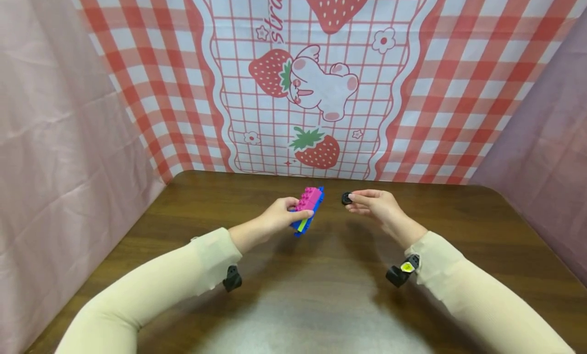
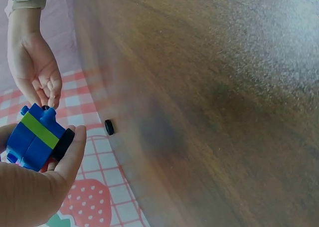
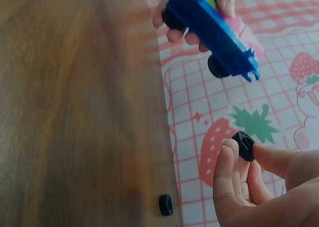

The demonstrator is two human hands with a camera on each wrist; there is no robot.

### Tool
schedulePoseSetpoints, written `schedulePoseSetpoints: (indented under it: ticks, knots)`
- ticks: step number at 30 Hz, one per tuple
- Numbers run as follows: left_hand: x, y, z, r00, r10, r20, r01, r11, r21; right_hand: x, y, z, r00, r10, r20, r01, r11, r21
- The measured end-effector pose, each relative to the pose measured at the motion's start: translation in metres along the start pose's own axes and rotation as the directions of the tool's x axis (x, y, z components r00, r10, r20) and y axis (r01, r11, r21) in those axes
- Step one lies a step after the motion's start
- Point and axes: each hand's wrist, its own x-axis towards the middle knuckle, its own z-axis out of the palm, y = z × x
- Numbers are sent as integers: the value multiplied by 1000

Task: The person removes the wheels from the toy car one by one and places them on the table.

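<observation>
Left hand grips pink-and-blue toy-brick car over wooden table, long axis slanting far-right, wheel-less side toward right hand, which pinches black toy wheel near its right side, apart.

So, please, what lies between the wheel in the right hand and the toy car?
Nothing; the stretch between the held wheel and the toy car is bare, with only the table showing behind it in the head view.
</observation>
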Motion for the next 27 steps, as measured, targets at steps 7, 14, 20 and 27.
schedulePoseSetpoints:
  ticks: [7,14,20,27]
  knots:
    - [0,-3,3,1000,-25,16,26,999,-24,6,2,-7,999,4,-45,-5,1000,-31]
    - [-2,-4,6,999,-25,32,27,998,-56,15,4,-15,993,9,-116,-12,1000,-27]
    - [-4,-6,6,1000,-27,11,28,996,-79,20,7,-20,991,7,-135,-4,1000,20]
    - [-8,-6,5,999,-31,17,32,997,-65,34,17,-29,984,8,-180,-1,999,35]
